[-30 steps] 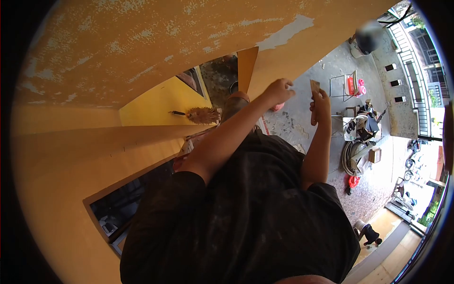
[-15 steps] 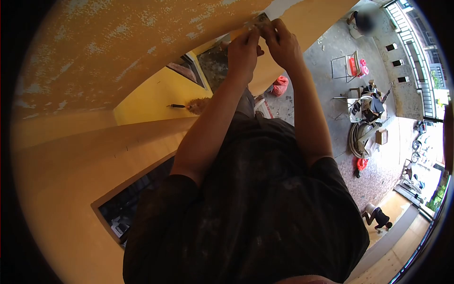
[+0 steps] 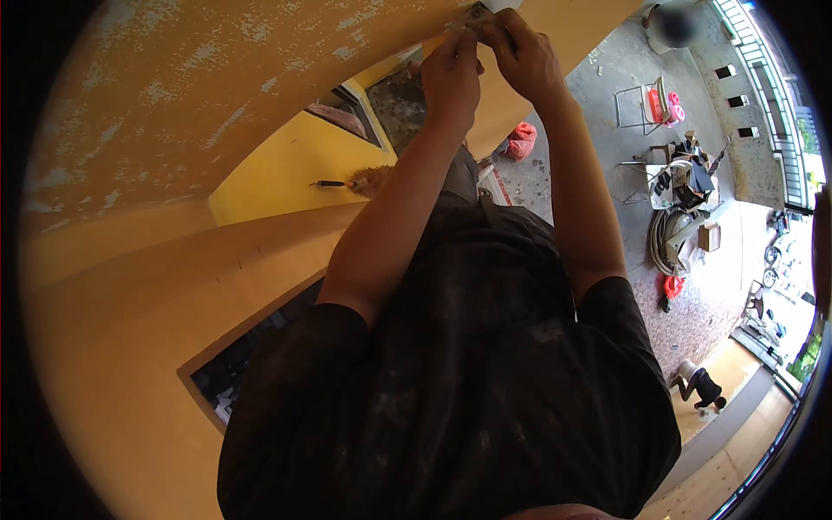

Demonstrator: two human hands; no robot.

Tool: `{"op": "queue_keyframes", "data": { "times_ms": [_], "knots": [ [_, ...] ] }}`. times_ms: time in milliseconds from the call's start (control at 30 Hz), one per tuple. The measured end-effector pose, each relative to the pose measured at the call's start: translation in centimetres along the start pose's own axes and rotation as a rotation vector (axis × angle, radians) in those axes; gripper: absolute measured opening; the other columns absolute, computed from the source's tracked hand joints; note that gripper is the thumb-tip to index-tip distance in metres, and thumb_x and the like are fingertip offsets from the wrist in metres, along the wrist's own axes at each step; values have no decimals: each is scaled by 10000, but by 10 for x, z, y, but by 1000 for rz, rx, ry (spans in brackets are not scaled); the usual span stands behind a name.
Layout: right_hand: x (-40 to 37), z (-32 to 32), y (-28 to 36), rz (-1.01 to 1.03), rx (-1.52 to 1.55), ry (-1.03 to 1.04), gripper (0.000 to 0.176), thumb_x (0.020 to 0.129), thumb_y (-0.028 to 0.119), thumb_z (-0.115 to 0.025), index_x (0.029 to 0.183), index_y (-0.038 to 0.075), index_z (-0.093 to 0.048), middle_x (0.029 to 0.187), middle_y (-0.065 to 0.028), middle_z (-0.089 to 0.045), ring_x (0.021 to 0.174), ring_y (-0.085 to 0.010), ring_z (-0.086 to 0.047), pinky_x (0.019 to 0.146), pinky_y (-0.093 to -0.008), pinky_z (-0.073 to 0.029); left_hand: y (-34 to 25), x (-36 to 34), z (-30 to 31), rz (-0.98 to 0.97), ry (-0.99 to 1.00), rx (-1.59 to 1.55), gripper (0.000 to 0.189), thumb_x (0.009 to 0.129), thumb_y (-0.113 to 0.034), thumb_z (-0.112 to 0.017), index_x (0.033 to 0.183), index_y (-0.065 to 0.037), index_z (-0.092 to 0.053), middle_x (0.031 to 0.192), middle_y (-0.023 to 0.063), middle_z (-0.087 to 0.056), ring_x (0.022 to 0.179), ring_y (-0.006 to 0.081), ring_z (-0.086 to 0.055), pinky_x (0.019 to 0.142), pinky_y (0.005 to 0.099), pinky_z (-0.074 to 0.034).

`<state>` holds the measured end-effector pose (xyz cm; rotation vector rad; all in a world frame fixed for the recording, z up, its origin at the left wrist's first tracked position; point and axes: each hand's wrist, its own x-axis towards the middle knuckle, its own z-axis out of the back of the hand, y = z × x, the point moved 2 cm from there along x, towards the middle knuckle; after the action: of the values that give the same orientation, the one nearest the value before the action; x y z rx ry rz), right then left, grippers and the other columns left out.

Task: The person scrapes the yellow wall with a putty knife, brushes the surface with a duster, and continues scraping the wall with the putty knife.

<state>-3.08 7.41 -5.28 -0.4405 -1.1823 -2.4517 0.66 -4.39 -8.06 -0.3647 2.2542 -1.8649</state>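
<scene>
Up at the top edge of the view, both my hands are raised close together against the painted wall. The fingers of my right hand [image 3: 526, 57] are closed on a small flat, dark, stained piece [image 3: 476, 15]; its exact kind is too small to make out. My left hand [image 3: 452, 76] is closed beside it, thumb and fingers pinched near the lower edge of the same piece. Whether the left fingers grip it or only touch it is partly hidden. Around them is the orange-yellow wall [image 3: 286, 52], with pale patches where its paint is worn.
Below to the right are a red bag [image 3: 521, 141], a folding chair [image 3: 641, 106], a cluttered chair [image 3: 693, 184] and a coiled hose [image 3: 660, 243]. A brush-like tool [image 3: 368, 182] with a dark handle lies left. One person [image 3: 700, 387] bends at lower right; another [image 3: 672, 26] is at upper right.
Both hands have moved slightly up in the view with the flat piece. The surroundings have shifted a little to the right as the head moved.
</scene>
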Motion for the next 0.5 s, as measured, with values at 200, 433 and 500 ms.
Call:
{"op": "queue_keyframes", "data": {
  "times_ms": [200,433,500],
  "knots": [
    [-5,-9,-4,-120,136,39,222,901,321,-558,1015,130,-563,783,-142,-660,744,-352,-633,657,-440,-484,-4,1,7,-89,-20,176,254,930,-217,-554,911,17,-651,648,6,-530,608,97,-508,594,239,-421],
    [6,2,-4,16,8,118,228,887,299,-563,1050,141,-574,822,-135,-668,785,-349,-636,692,-446,-489,3,3,4,-90,3,40,242,942,-195,-544,861,22,-616,648,-5,-486,595,99,-478,581,234,-407],
    [7,11,2,57,22,128,222,890,295,-556,1057,149,-574,820,-132,-668,787,-350,-636,693,-448,-491,4,2,0,-61,10,-26,231,945,-179,-534,845,16,-605,661,-5,-481,589,95,-460,573,236,-400]
  ]
}}
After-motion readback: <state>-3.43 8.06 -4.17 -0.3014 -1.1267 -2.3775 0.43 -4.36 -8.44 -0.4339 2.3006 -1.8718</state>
